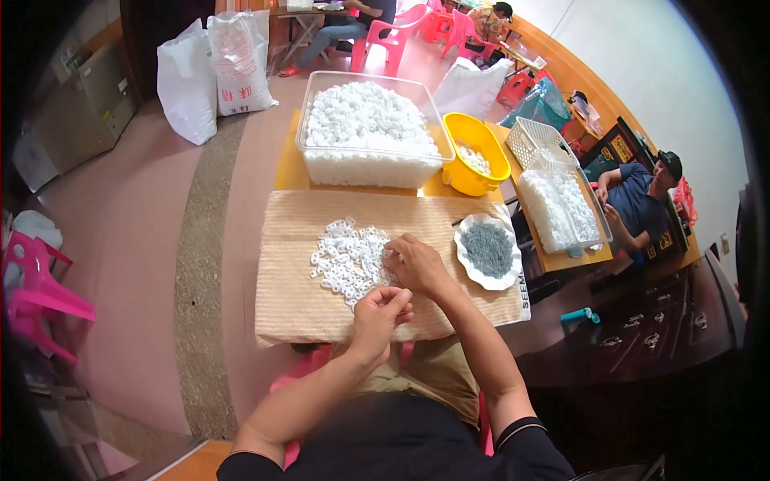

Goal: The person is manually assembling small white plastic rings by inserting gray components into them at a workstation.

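On a towel-covered table (289,309) in front of me lies a loose pile of small white plastic pieces (343,260) with holes in them. My left hand (378,322) is at the pile's near right edge, thumb and forefinger pinched together; whatever is between them is too small to make out. Just beyond it, my right hand (415,264) reaches down at the pile's right side. Its fingers are bent and closed on a small white plastic piece there. To the right of that hand sits a white scalloped dish (461,258) filled with tiny grey pieces.
Behind the towel stand a large clear bin (365,167) heaped with white pieces and a yellow basin (479,186). Rightward, a co-worker (638,200) sits by another filled container (553,212). White sacks (241,64) and a pink chair (44,289) are on the left.
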The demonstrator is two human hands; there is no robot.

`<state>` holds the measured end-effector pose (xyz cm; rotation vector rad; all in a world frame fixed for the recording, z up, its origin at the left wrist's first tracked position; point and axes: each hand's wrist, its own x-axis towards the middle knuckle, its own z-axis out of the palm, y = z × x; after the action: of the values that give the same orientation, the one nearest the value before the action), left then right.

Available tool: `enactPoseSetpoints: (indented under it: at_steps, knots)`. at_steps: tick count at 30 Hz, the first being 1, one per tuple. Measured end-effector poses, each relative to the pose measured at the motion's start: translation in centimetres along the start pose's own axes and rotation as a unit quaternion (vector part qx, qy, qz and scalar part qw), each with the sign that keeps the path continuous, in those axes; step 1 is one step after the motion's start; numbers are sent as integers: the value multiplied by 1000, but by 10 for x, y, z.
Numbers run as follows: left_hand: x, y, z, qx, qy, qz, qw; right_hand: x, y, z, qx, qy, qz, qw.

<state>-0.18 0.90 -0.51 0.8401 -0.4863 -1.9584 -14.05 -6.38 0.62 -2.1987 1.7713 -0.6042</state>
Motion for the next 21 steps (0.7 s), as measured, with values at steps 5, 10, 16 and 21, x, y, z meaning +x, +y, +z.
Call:
enactPoseSetpoints:
  at_steps: [5,10,16,21]
  knots:
    - [0,1,0,2,-1,0,1000,2,10,3,-1,-25,-20,999]
    - [1,1,-1,-1,-5,2,1000,0,7,3,-27,-31,-21,999]
    - [1,2,0,1,1,1,1000,-5,6,3,-22,-33,-66,997]
    - [1,1,-1,1,-2,1,1000,-6,8,4,25,42,-31,998]
